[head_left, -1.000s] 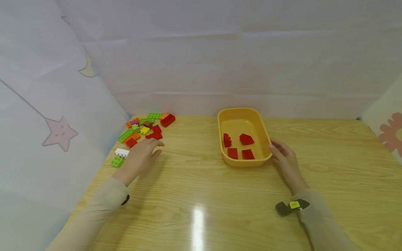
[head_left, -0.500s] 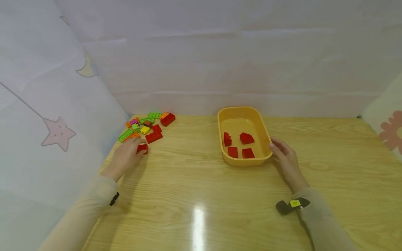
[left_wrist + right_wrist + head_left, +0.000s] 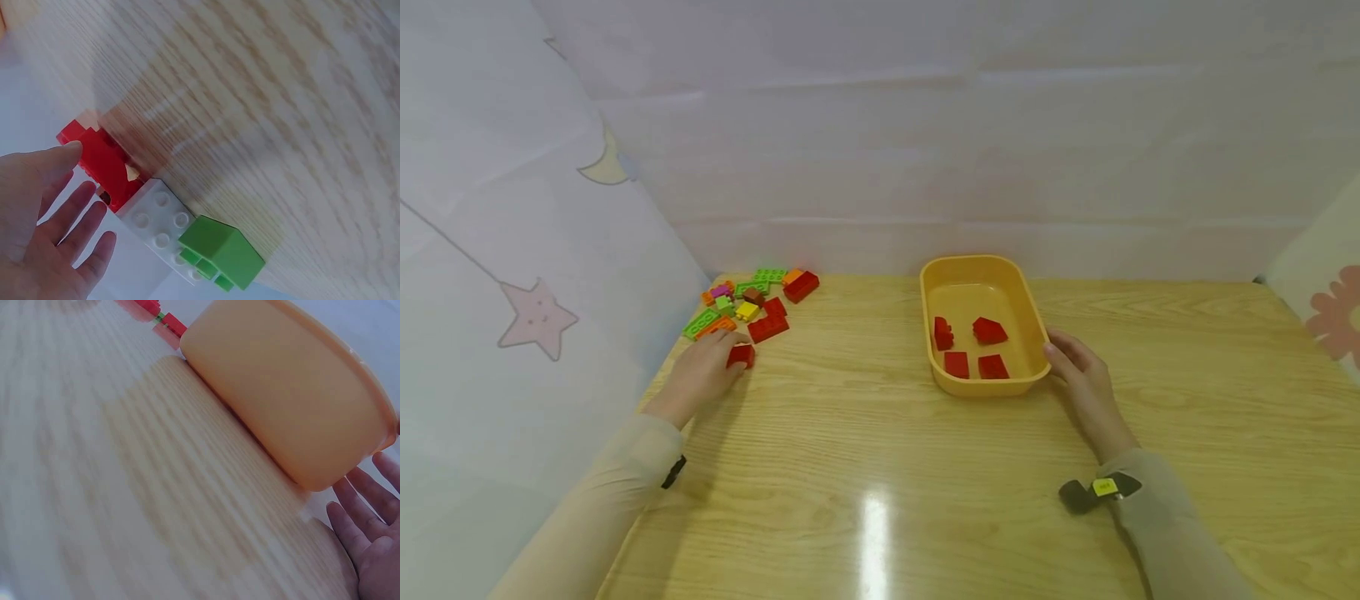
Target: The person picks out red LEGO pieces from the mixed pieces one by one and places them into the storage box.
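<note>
My left hand [image 3: 702, 373] is at the near end of the brick pile and pinches a red toy brick [image 3: 741, 356] between thumb and forefinger. In the left wrist view the thumb lies against the red brick [image 3: 103, 159]. Beside it are a white studded brick [image 3: 159, 219] and a green brick [image 3: 225, 250], both hidden by the hand in the head view. My right hand [image 3: 1086, 387] grips the near right corner of a yellow plastic bin [image 3: 985, 389], thumb at the rim and fingers along the outer wall. Several red bricks [image 3: 989, 331] lie inside the bin.
Behind the left hand lie loose bricks: a large red one [image 3: 768, 326], a yellow one [image 3: 747, 312], green plates [image 3: 770, 276] and another red one [image 3: 801, 287]. A patterned sheet [image 3: 880, 167] walls off the wooden table [image 3: 865, 450] at the back and sides.
From one second ago, my left hand has moved left and nearer, and its fingers have closed about the red brick. Over the last half second it stays almost still. The right hand keeps its place.
</note>
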`<action>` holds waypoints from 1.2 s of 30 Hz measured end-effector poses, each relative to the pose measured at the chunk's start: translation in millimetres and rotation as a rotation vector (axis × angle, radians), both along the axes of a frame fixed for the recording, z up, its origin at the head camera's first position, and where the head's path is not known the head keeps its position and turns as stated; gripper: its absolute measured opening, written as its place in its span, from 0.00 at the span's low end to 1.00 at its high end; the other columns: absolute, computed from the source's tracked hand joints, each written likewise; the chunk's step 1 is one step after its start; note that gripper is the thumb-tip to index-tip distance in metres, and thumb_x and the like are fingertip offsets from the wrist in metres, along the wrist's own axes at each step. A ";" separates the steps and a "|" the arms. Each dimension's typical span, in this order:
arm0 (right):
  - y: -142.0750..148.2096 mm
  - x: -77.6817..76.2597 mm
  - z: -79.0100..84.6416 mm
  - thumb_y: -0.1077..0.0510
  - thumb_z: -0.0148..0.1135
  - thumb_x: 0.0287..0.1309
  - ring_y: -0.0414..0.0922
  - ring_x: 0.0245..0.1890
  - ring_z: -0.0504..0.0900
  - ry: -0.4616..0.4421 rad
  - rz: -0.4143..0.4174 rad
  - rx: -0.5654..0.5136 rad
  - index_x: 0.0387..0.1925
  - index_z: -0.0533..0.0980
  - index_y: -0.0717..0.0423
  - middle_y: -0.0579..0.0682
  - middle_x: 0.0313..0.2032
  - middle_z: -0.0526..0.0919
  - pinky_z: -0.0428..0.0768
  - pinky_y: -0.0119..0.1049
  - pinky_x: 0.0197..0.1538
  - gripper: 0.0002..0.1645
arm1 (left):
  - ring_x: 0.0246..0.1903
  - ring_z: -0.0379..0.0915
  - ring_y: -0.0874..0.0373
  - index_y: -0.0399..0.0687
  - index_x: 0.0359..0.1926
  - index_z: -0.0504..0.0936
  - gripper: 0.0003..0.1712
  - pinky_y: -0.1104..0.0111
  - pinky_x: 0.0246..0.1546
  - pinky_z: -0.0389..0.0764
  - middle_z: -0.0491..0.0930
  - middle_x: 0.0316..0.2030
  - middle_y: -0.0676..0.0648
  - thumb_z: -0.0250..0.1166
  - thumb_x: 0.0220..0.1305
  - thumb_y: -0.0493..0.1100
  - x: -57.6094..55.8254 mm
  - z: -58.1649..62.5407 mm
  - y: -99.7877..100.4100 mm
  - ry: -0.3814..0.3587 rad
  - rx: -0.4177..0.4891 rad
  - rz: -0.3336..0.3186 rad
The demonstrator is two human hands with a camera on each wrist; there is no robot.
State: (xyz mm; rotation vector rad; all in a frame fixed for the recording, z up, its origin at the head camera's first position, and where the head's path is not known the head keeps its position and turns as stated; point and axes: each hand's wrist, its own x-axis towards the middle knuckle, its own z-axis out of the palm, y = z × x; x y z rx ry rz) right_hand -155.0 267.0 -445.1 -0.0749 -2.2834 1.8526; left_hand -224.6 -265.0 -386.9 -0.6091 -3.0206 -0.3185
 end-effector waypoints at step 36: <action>0.1 3.0 0.9 0.43 0.52 0.72 0.32 0.50 0.76 -0.018 0.019 0.015 0.69 0.65 0.62 0.42 0.58 0.73 0.76 0.20 0.48 0.35 | 0.47 0.77 0.42 0.40 0.56 0.77 0.25 0.48 0.49 0.78 0.78 0.50 0.39 0.72 0.61 0.45 0.0 3.4 23.5 0.041 -0.014 -0.035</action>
